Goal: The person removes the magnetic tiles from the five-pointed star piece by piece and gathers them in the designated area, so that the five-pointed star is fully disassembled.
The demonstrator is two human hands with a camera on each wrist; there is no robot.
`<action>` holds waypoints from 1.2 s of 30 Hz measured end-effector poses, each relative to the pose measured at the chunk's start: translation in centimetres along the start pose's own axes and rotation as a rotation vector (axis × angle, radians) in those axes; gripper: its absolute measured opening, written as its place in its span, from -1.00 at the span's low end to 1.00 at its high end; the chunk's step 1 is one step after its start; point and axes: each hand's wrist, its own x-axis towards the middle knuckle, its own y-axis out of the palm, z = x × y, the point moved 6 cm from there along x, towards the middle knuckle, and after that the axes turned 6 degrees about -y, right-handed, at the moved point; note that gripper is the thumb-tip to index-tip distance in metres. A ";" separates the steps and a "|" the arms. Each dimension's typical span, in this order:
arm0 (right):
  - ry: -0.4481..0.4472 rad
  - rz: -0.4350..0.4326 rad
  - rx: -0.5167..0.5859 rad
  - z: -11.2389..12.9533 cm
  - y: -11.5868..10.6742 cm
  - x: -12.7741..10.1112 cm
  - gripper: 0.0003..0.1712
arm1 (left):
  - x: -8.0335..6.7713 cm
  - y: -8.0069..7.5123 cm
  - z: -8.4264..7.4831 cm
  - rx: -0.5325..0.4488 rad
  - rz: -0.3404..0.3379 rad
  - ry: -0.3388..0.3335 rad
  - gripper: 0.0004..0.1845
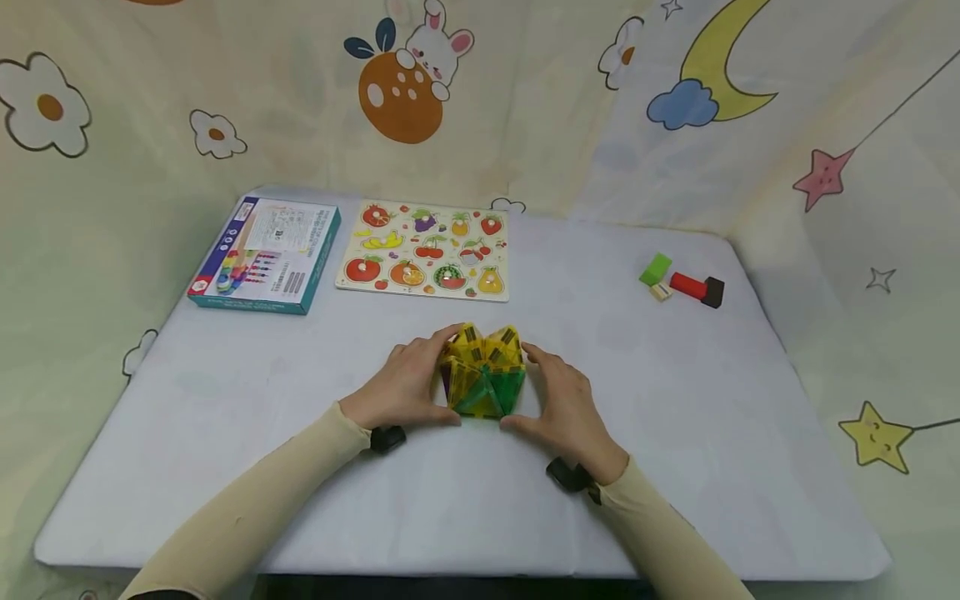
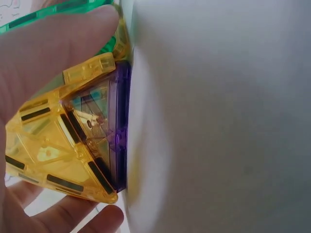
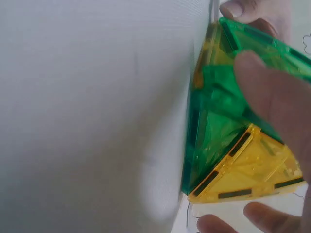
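A small structure of translucent magnetic tiles (image 1: 483, 375) stands on the white table in front of me, yellow at the top and left, green at the front right. The left hand (image 1: 408, 383) holds its left side, fingers at the back and thumb along the front. From the opposite side the right hand (image 1: 562, 404) grips it, thumb at the lower front corner. In the left wrist view, a purple tile (image 2: 120, 131) shows along the base beside a yellow triangular tile (image 2: 46, 148). A green tile (image 3: 223, 121) lies under the right thumb in the right wrist view.
At the back left is a flat box (image 1: 262, 254), next to a fruit puzzle board (image 1: 427, 250). Several small blocks lie at the right, including a green block (image 1: 656, 268), a red cylinder (image 1: 687, 285) and a black block (image 1: 713, 292). A patterned cloth (image 1: 525, 108) hangs behind the table.
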 end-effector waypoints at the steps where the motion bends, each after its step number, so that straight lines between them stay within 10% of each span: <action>1: 0.004 -0.013 -0.008 0.0 -0.1 0.1 0.32 | 0.2 0.0 0.0 0.001 -0.004 -0.004 0.48; 14: 0.074 -0.150 -0.103 0.0 -1.2 0.5 -0.02 | 0.4 -1.6 -1.8 0.151 -0.250 0.179 0.24; 25: -0.181 -0.210 0.068 3.5 -1.6 -0.4 -0.69 | 0.9 -2.5 -4.8 0.431 -0.188 0.363 -0.40; 36: -0.182 -0.240 -0.073 4.5 -0.8 0.3 -0.72 | 1.4 -1.7 -6.2 0.617 -0.187 0.406 -0.33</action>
